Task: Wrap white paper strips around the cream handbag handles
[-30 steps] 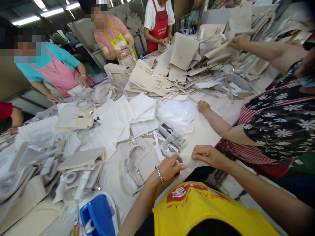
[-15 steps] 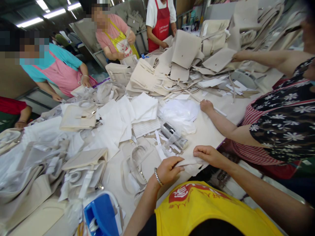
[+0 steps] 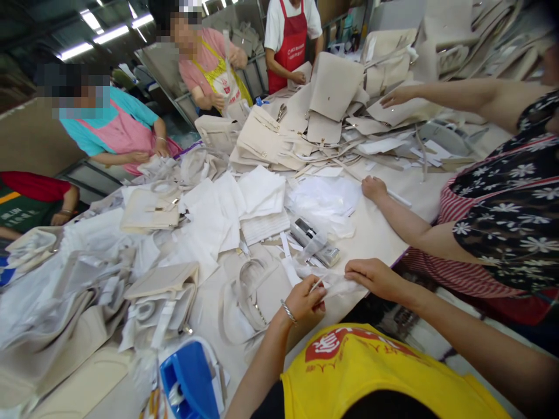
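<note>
A strip of translucent plastic film (image 3: 337,285) stretched between the person's two hands, just above the near edge of the pale surface (image 3: 375,247). Its long axis ran roughly sideways across the view, so each hand had one end of it. The left hand (image 3: 303,302), with a silver bangle (image 3: 288,312) at the wrist, was closed into a narrow grip, its fingers curled and pinching the plastic, with a thin pale tab poking out beyond them. The right hand (image 3: 373,279) came in from the lower right, forearm low and fingers laid together over the film's other end; whether that grip had truly closed on it, I could not tell. Both arms reached forward from a yellow vest (image 3: 362,364) with red lettering, elbows well apart.

Just beyond the hands lay a small clear bag (image 3: 314,244) holding a metal-and-black item, and to the left a beige handbag (image 3: 251,297) lay flat with its curved handle showing. Farther out were piled white sheets (image 3: 262,201), and a blue tape dispenser (image 3: 187,378) sat near the lower edge. To the right, a co-worker's hand (image 3: 374,188) rested on the surface, close to a heap of white plastic (image 3: 323,201).
</note>
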